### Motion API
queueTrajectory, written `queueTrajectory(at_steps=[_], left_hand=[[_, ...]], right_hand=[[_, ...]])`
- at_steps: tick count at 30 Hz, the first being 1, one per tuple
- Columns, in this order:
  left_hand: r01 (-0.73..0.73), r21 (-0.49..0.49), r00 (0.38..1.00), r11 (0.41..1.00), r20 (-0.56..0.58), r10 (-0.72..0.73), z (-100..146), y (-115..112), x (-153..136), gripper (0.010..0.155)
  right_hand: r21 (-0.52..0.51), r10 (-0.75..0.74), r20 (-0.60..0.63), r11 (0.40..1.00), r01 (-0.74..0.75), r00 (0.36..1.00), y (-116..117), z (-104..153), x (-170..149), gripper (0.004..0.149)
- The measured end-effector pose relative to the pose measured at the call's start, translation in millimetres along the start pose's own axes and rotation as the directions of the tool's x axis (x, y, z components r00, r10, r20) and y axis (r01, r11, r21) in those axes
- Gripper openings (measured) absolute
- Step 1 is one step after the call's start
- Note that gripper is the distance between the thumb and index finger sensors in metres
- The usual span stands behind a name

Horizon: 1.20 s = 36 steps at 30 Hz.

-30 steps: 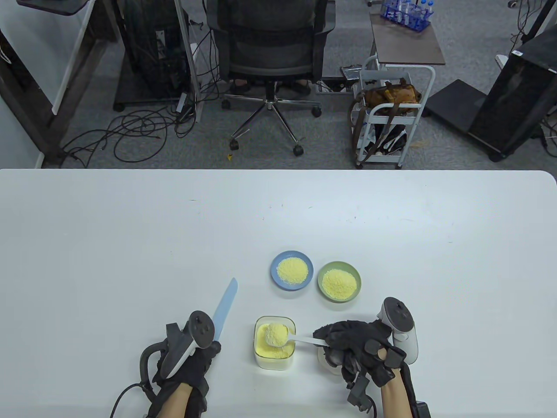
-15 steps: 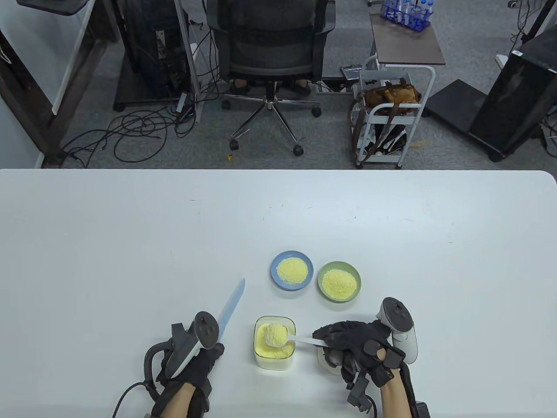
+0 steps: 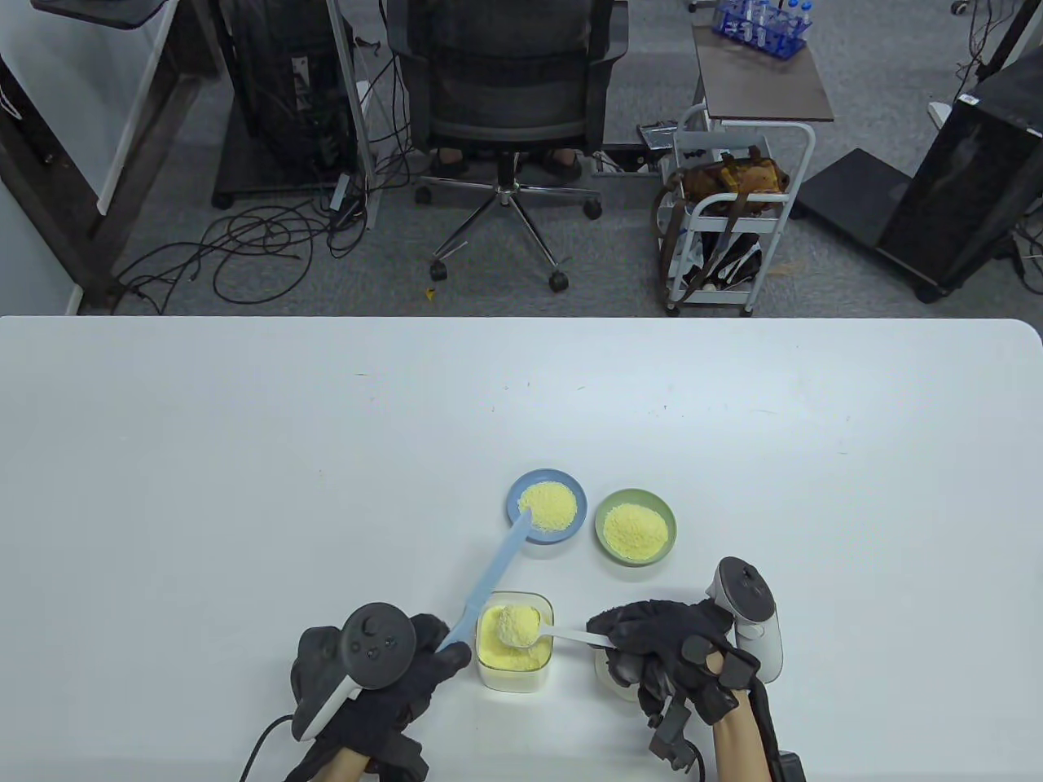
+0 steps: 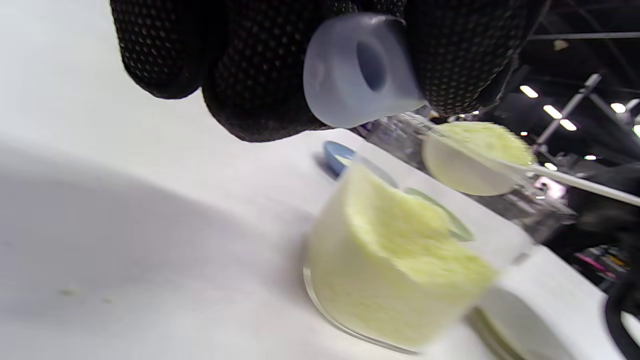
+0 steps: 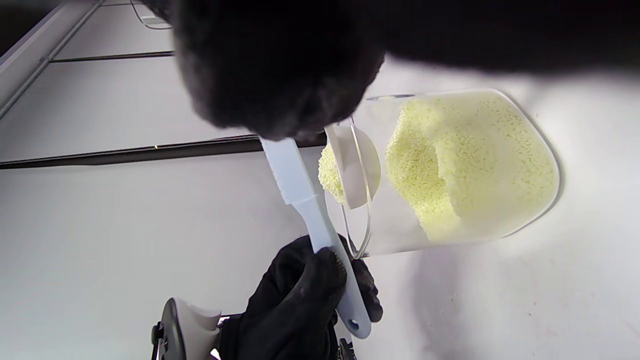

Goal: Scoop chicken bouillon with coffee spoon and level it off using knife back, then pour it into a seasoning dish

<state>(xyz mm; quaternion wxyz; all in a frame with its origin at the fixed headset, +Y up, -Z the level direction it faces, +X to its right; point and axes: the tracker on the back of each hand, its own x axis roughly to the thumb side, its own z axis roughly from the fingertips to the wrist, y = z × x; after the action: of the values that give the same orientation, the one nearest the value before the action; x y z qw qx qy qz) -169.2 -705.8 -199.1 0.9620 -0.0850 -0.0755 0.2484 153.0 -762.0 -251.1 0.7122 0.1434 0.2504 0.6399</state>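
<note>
Hands were seen nearest: the right hand point(image 3: 668, 648) gripped a spoon point(image 3: 521, 627) heaped with bouillon over the tub point(image 3: 515, 642). A knife point(image 3: 489, 582) was gripped by the left hand point(image 3: 391, 676) and had been swung rightward beside the heap, so levelling seemed imminent. Farther off, two filled dishes, blue point(image 3: 547, 506) and green point(image 3: 635, 527), were set.

White table point(image 3: 244, 456) bears bouillon container point(image 3: 515, 676), blue dish point(image 3: 515, 498), green dish point(image 3: 605, 507)

- Table view looks down from above; tub point(image 3: 515, 643) sits near its bottom edge.
- Left wrist view: low, tilted, right up against the tub point(image 4: 395, 265).
- Right wrist view: close, rotated, same tub point(image 5: 465, 170).
</note>
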Motion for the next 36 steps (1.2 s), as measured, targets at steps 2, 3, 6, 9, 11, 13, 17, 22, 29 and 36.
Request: queueTrajectory(at_steps=[2, 3, 6, 9, 11, 13, 17, 22, 29, 36], left_hand=[[-0.026, -0.031, 0.998, 0.999, 0.05, 0.027, 2.1, -1.0, 5.7, 0.044], [-0.045, -0.064, 0.996, 0.997, 0.073, 0.05, 3.1, -1.9, 8.8, 0.044], [-0.084, -0.187, 0.987, 0.979, 0.117, 0.107, 4.9, -6.3, 16.8, 0.044], [-0.039, -0.213, 0.991, 0.976, 0.114, 0.065, 4.6, -11.5, 20.4, 0.044], [-0.003, -0.202, 0.995, 0.979, 0.099, 0.024, 4.1, -12.5, 19.8, 0.044], [-0.002, -0.192, 0.996, 0.981, 0.087, 0.019, 3.3, -11.9, 18.1, 0.044], [-0.019, -0.209, 0.997, 0.978, 0.063, 0.033, 1.4, -9.6, 13.0, 0.044], [-0.034, -0.245, 0.999, 0.969, 0.032, 0.043, -0.7, -7.1, 6.8, 0.044], [-0.047, -0.273, 0.999, 0.961, 0.005, 0.05, -2.7, -3.7, -0.2, 0.044], [-0.058, -0.274, 0.998, 0.96, -0.017, 0.056, -3.3, 1.5, -7.0, 0.044]], right_hand=[[-0.002, 0.0, 0.0, 1.0, 0.0, 1.0, -0.2, 0.0, -0.1, 0.04], [-0.003, -0.001, 0.0, 1.0, 0.001, 1.0, -0.3, 0.0, 0.0, 0.04], [-0.007, -0.002, 0.002, 1.0, 0.002, 1.0, -0.8, 0.3, 0.1, 0.04], [-0.01, -0.004, 0.008, 1.0, 0.004, 1.0, -1.1, 0.8, 0.6, 0.04], [-0.007, -0.005, 0.011, 1.0, 0.005, 1.0, -1.4, 1.2, 0.9, 0.04], [-0.013, 0.001, 0.011, 1.0, -0.001, 1.0, -2.0, 1.6, 1.1, 0.04], [-0.012, 0.0, 0.014, 1.0, 0.0, 1.0, -2.4, 2.1, 1.3, 0.04], [-0.012, 0.01, 0.013, 1.0, -0.01, 1.0, -3.5, 3.0, 1.4, 0.04], [-0.011, 0.023, 0.009, 1.0, -0.023, 1.0, -4.5, 4.1, 1.7, 0.04], [-0.01, 0.017, 0.016, 1.0, -0.017, 1.0, -5.1, 5.0, 2.3, 0.04]])
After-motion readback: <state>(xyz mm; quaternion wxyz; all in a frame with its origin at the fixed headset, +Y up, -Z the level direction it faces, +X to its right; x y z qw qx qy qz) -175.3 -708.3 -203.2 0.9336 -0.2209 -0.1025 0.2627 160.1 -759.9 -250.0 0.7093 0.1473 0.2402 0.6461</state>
